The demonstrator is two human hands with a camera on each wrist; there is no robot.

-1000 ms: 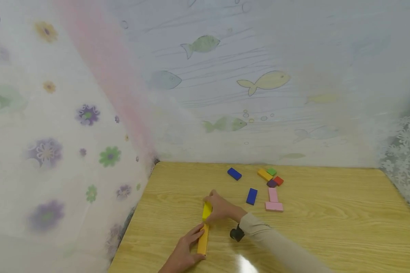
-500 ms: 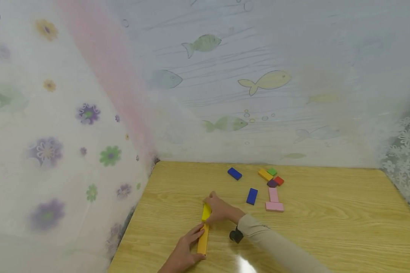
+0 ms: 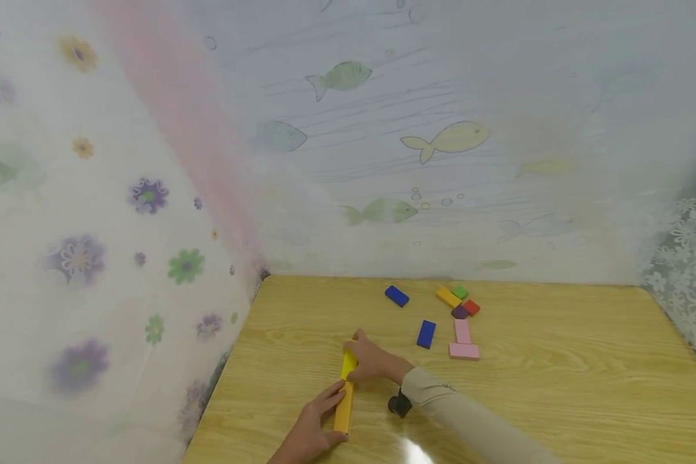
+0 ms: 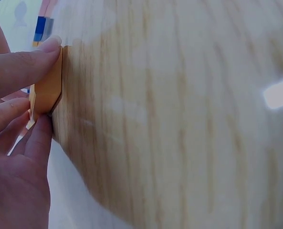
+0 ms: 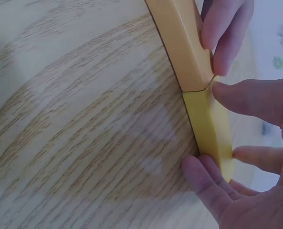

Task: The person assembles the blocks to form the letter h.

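An orange block (image 3: 343, 412) lies lengthwise on the table, end to end with a yellow block (image 3: 349, 366) just beyond it. My left hand (image 3: 310, 425) holds the orange block, thumb by its near end and fingers along its left side. With thumb and fingers spread along its length, my right hand (image 3: 374, 359) grips the yellow block. In the right wrist view the ends of the yellow block (image 5: 210, 124) and orange block (image 5: 179, 43) meet at a thin seam. The left wrist view shows the orange block (image 4: 48, 90) partly covered by fingers.
Two blue blocks (image 3: 426, 334) lie beyond my right hand. Two pink blocks (image 3: 464, 351) form an upside-down T to their right. Behind are an orange-yellow block (image 3: 448, 297), a green one (image 3: 460, 292), a red one (image 3: 471, 307) and a dark purple one (image 3: 459, 312).
My right hand has shifted slightly towards me along the yellow block. The left hand and the orange block stay in place; the other blocks lie as before.
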